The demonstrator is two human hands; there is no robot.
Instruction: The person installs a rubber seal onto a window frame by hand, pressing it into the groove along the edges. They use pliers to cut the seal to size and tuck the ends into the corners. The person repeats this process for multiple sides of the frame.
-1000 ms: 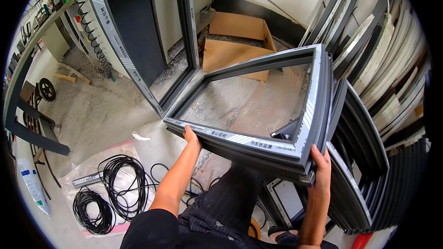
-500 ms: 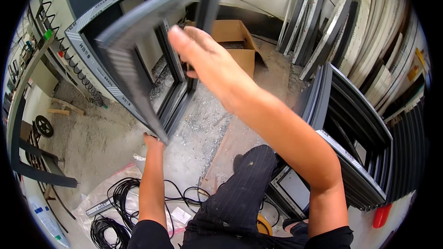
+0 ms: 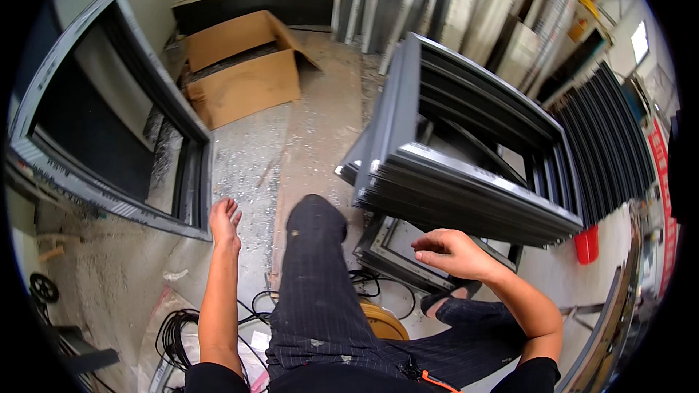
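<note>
At the left, a grey window frame (image 3: 162,65) stands tilted, with light printed film along its edges. My left hand (image 3: 226,224) is beside its lower right corner, fingers loosely bent and holding nothing; whether it touches the frame I cannot tell. A stack of dark grey window frames (image 3: 473,207) sits to the right. My right hand (image 3: 453,253) hovers near that stack's lower side, empty, with fingers slightly curved. Under the stack lies another frame (image 3: 375,247), partly hidden by the stack and my right hand.
An opened cardboard box (image 3: 244,91) sits on the debris-strewn floor ahead. Long profiles (image 3: 466,7) lean at the back; dark ribbed pieces (image 3: 608,149) are stacked far right. Black cables (image 3: 175,331) and a yellow round object (image 3: 384,322) lie by my legs. A red object (image 3: 587,245) is beside the stack.
The blurred frame that was between my hands is released at the left, against the standing frame. My right hand has come down and right. The view has turned right, toward the stack.
</note>
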